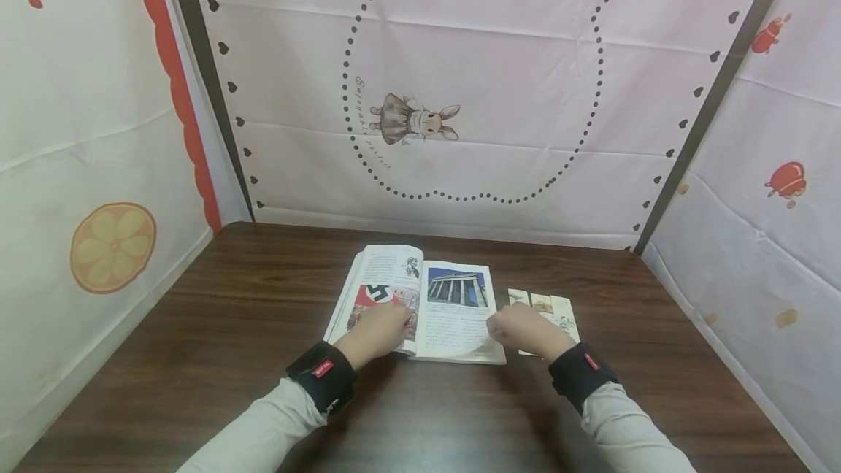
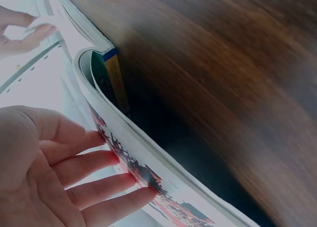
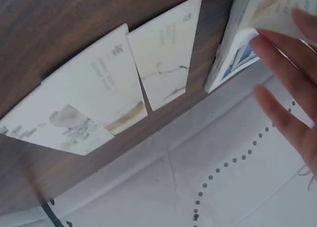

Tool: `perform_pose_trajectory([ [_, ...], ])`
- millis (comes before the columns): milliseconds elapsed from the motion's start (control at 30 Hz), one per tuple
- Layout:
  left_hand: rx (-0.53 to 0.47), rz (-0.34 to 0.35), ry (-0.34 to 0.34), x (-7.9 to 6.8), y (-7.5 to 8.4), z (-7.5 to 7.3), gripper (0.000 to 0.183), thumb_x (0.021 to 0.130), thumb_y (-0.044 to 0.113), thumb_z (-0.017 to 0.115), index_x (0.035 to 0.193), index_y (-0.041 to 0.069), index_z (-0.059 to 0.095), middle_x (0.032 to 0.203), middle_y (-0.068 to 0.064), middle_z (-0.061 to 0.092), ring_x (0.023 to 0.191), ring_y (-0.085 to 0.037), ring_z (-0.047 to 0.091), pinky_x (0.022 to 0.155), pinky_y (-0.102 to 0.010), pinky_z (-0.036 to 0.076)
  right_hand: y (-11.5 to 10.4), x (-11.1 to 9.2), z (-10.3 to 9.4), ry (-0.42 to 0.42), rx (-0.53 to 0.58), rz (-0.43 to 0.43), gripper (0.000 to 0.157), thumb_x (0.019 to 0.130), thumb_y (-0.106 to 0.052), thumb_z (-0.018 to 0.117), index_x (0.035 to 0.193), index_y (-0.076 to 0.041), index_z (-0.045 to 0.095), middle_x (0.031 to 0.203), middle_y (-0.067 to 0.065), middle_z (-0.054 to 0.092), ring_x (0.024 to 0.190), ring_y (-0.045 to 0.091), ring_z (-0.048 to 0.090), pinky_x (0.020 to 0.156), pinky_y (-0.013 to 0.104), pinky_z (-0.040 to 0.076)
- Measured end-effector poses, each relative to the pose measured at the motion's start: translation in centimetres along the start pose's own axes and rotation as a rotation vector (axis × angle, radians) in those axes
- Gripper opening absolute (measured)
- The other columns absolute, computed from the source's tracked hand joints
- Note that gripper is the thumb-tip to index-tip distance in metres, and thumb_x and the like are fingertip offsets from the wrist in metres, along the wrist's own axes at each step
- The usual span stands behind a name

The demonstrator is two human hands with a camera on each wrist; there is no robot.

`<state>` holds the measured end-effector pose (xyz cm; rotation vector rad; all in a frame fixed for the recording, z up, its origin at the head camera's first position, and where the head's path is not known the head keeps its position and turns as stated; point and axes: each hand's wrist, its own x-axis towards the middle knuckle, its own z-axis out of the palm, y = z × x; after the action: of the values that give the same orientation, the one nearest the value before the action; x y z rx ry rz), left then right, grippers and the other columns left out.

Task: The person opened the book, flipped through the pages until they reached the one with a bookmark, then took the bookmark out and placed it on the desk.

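An open book (image 1: 456, 327) lies on the table, with text and colour pictures on both pages. My left hand (image 1: 377, 331) rests on the lower part of its left page; in the left wrist view its outstretched fingers (image 2: 101, 192) touch the page's picture, and the left side of the book bows upward. At the book's lower right corner, my right hand (image 1: 525, 328) pinches the right page. The right wrist view has that lifted page (image 3: 280, 12) between thumb and fingers, curling away from the pages below it.
Several illustrated paper cards (image 3: 166, 54) overlap on the table just right of the book, partly beneath my right hand in the head view. The dark wooden table (image 1: 230, 356) is bounded by printed white cloth (image 1: 512, 93) at the back and both sides.
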<state>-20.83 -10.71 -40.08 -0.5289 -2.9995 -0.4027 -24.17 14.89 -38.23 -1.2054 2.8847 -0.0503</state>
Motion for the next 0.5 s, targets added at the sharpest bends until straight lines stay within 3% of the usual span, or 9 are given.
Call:
perform_pose_trajectory([
  [100,-0.028,0.004,-0.024,0.0,0.1,-0.1,0.011,0.087,0.014,0.062,0.081,0.005,0.064,0.062,-0.001,0.053,0.055,-0.013,0.049,0.053,-0.025,0.038,-0.3,0.2,-0.3,0.1,-0.1,-0.043,0.014,0.081,-0.002,0.064,0.072,-0.012,0.067,0.056,-0.007,0.056,0.049,0.004,0.04,0.051,0.021,0.037],
  [267,-0.064,0.032,-0.072,0.0,0.4,-0.3,0.025,0.087,0.022,0.06,0.067,0.008,0.061,0.052,0.0,0.048,0.047,-0.013,0.045,0.048,-0.023,0.034,-1.0,0.7,-1.1,0.257,-0.223,-0.071,0.002,0.081,-0.011,0.07,0.082,-0.013,0.071,0.074,-0.003,0.071,0.065,0.009,0.061,0.066,0.028,0.05],
  [400,-0.062,0.016,-0.114,0.0,0.5,-0.1,0.034,0.085,0.042,0.065,0.075,0.009,0.064,0.053,0.002,0.049,0.047,-0.012,0.047,0.047,-0.022,0.036,-1.6,1.0,-1.8,0.444,-0.308,-0.144,0.01,0.077,-0.012,0.073,0.086,-0.013,0.071,0.083,-0.002,0.072,0.081,0.013,0.066,0.072,0.028,0.05],
  [500,-0.065,0.016,-0.104,0.1,0.6,0.0,0.045,0.081,0.053,0.065,0.084,0.007,0.067,0.053,0.002,0.048,0.046,-0.012,0.047,0.045,-0.022,0.035,-2.1,1.4,-2.3,0.599,-0.35,-0.229,0.017,0.071,-0.01,0.077,0.086,-0.013,0.071,0.086,-0.003,0.072,0.086,0.013,0.066,0.075,0.027,0.05],
])
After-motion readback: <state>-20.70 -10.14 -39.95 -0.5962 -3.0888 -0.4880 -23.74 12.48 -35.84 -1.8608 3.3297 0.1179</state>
